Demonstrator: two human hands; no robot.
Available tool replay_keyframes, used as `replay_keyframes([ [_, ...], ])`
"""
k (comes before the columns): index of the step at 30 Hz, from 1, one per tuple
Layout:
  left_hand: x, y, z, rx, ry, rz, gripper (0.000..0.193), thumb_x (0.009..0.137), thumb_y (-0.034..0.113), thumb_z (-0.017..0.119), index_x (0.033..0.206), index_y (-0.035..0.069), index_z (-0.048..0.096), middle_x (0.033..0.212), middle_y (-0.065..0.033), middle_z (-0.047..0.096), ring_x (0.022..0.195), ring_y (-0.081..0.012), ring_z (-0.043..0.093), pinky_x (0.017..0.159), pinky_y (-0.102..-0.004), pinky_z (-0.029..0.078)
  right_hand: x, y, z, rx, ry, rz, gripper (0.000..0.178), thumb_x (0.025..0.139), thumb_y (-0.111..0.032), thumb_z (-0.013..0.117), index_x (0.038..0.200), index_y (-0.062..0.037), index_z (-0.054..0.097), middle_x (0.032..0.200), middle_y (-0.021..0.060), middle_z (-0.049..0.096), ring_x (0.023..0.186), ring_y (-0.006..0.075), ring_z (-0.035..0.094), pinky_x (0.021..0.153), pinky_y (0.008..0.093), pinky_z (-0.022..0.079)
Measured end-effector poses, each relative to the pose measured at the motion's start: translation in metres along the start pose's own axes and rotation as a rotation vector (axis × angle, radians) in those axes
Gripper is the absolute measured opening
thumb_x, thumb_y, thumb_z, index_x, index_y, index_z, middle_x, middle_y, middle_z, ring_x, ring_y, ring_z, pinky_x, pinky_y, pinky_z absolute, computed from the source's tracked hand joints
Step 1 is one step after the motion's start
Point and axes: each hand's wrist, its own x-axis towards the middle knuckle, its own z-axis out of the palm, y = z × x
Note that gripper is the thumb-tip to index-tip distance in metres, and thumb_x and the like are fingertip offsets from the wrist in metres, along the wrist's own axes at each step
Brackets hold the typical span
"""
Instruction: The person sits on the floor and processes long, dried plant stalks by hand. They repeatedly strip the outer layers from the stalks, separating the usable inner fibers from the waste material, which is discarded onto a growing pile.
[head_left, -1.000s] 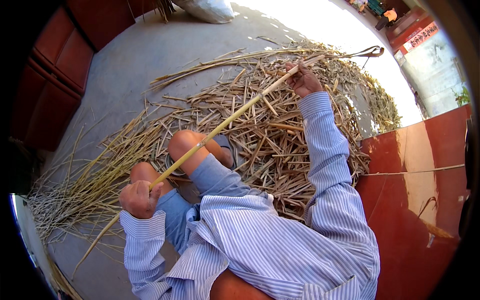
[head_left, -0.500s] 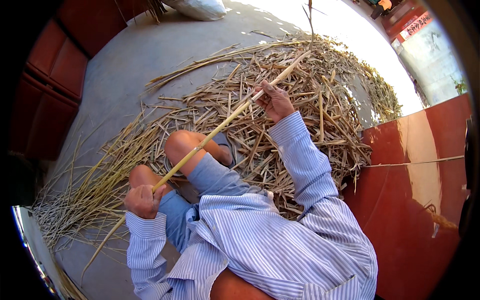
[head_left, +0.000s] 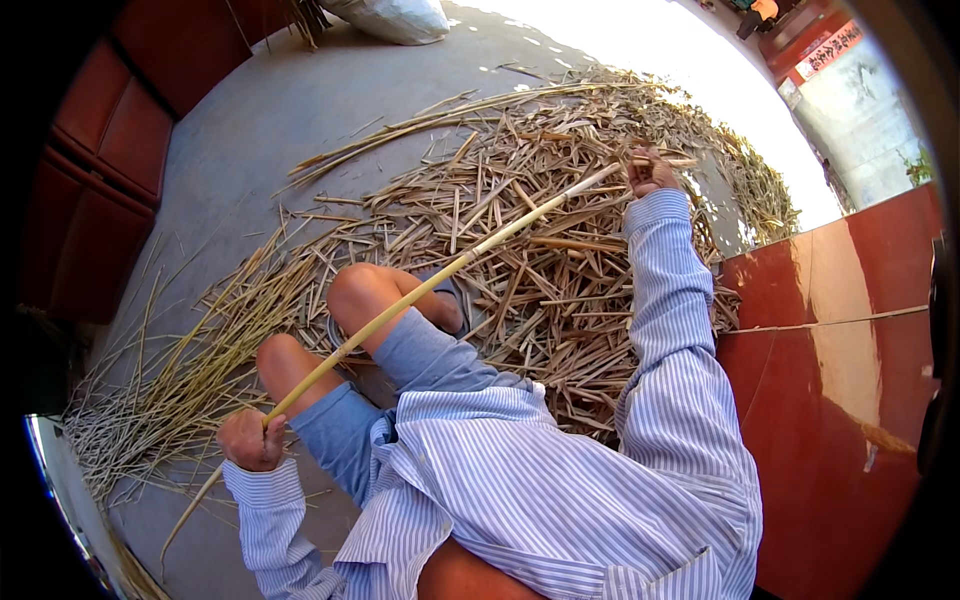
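Observation:
My left hand (head_left: pixel 252 440) is closed round a long pale yellow stalk (head_left: pixel 400 303). The stalk slants up across my knees, and its thin curved end hangs below that hand at the lower left. Near its far upper tip, my right hand (head_left: pixel 650 175) is closed on a dry tan leaf husk (head_left: pixel 672 161), part of which pokes out past the fingers. Whether the husk still touches the stalk's tip is hard to tell. A broad heap of dry husks (head_left: pixel 560 270) lies on the floor under the stalk and right hand.
Stripped thin stalks (head_left: pixel 190 400) lie in a bundle on the left. Longer stalks (head_left: pixel 400 125) stretch along the heap's far edge. A red panel (head_left: pixel 830 400) stands close on the right, dark red furniture (head_left: pixel 110 130) at left. A pale sack (head_left: pixel 395 20) sits at the back.
My right hand has moved right and outward along the stalk, drawing the husk off its upper part, which now shows bare. My left hand has shifted slightly down and left, still holding the stalk.

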Motion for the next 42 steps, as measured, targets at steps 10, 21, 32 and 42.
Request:
replay_keyframes([
  [10,0.000,-0.007,0.020,0.022,-0.028,0.023,0.045,0.091,0.037,0.061,0.061,0.007,0.048,0.053,-0.0116,0.043,0.046,-0.0301,0.045,0.044,-0.0412,0.033,-0.147,0.079,-0.005,0.409,-0.775,0.209,0.064,0.102,-0.047,0.031,0.137,0.0067,0.037,0.139,0.0249,0.045,0.125,0.0352,0.050,0.101,0.0505,0.044],
  [21,0.002,-0.008,0.020,0.070,-0.001,0.040,0.041,0.088,0.035,0.065,0.063,0.007,0.049,0.055,-0.0111,0.044,0.048,-0.0300,0.044,0.045,-0.0415,0.033,-0.152,0.112,0.012,0.057,-0.597,0.020,0.019,0.097,-0.025,0.057,0.106,-0.0090,0.061,0.095,0.0011,0.070,0.091,0.0168,0.068,0.077,0.0321,0.055],
  [32,-0.019,0.006,-0.021,0.110,-0.056,0.080,0.042,0.088,0.038,0.063,0.064,0.007,0.048,0.058,-0.0110,0.042,0.048,-0.0299,0.043,0.046,-0.0419,0.032,-0.041,0.054,-0.031,0.076,-0.041,0.042,0.030,0.098,-0.026,0.055,0.119,-0.0047,0.054,0.096,0.0098,0.068,0.079,0.0189,0.066,0.073,0.0333,0.057],
  [42,-0.036,-0.019,0.013,0.120,-0.064,0.081,0.047,0.086,0.044,0.065,0.059,0.010,0.047,0.054,-0.0079,0.043,0.046,-0.0278,0.044,0.043,-0.0415,0.033,-0.116,0.074,-0.008,0.045,-0.769,0.186,0.041,0.096,-0.039,0.055,0.115,-0.0029,0.056,0.109,0.0126,0.064,0.088,0.0178,0.063,0.072,0.0353,0.057],
])
